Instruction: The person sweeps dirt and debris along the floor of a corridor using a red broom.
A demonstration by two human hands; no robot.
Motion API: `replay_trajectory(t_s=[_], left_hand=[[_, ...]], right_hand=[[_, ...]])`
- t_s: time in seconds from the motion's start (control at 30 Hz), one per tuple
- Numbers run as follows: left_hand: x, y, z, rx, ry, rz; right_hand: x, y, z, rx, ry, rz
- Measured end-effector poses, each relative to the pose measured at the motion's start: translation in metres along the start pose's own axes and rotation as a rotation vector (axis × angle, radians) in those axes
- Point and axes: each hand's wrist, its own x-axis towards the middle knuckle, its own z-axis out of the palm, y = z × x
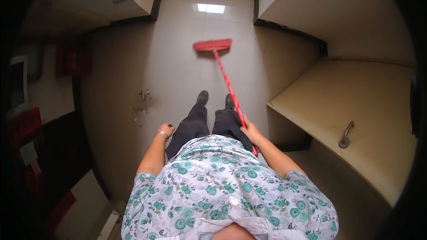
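Note:
My right hand (252,132) is wrapped around the red patterned handle of a broom (227,80). The handle's lower end in the picture passes below my hand beside my hip. At the far end, the wide red broom head (212,45) is against the tiled floor (180,70), ahead of my shoes. My left hand (165,129) hangs at my side with its fingers curled in, and nothing shows in it. A bracelet circles that wrist. On the floor ahead of and to the left of that hand lies a pile of debris (145,100).
A door (333,96) with a metal lever handle (347,135) stands ajar on my right. Wall corners with dark skirting (154,13) flank the passage ahead. On the left are a dark doorway (63,146) and red paper strips (28,123) bearing writing.

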Motion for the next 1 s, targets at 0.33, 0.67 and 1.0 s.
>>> replay_trajectory(t_s=[0.33, 0.67, 1.0], left_hand=[[-0.011, 0.287, 0.019, 0.059, 0.035, 0.758], [0.047, 0.279, 0.044, -0.104, -0.139, 0.579], [-0.005, 0.042, -0.008, -0.241, 0.16, -0.476]], right_hand=[[-0.061, -0.033, -0.143, -0.114, -0.252, -0.082], [-0.029, 0.068, -0.314, -0.932, 0.04, 0.273], [0.234, -0.022, -0.274, -1.147, -0.224, -0.234]])
